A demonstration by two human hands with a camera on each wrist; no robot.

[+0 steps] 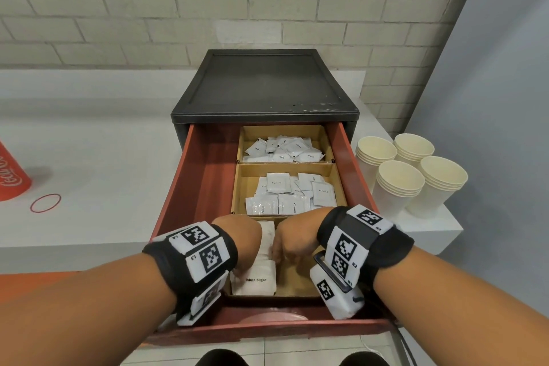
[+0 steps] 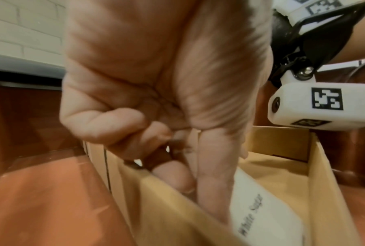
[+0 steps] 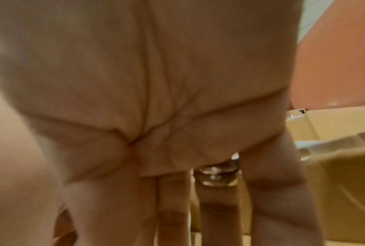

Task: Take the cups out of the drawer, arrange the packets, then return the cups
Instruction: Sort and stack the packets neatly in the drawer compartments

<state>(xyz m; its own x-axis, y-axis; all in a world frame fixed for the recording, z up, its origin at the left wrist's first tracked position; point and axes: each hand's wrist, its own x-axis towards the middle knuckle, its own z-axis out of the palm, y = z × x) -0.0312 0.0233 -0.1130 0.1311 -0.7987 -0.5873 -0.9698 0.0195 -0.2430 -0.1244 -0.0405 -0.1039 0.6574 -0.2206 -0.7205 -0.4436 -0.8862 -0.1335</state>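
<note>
The red drawer (image 1: 178,196) stands pulled out, with three cardboard compartments along its right side. Both hands reach into the nearest compartment (image 1: 297,279), around a stack of white sugar packets (image 1: 255,279). My left hand (image 1: 237,244) is on the stack's left side. In the left wrist view its fingers (image 2: 118,126) are curled and its thumb lies against a white sugar packet (image 2: 261,208). My right hand (image 1: 292,244) touches the stack from the right with straight, downward-pointing fingers (image 3: 173,199). Several stacks of cream paper cups (image 1: 410,175) stand on the counter right of the drawer.
Cream packets (image 1: 291,196) fill the middle compartment and coffee packets (image 1: 282,148) the far one. The drawer's left half is bare red floor. The black cabinet (image 1: 261,83) sits on a white counter (image 1: 104,157). A red rubber band (image 1: 45,203) and a red Coca-Cola item (image 1: 12,178) lie far left.
</note>
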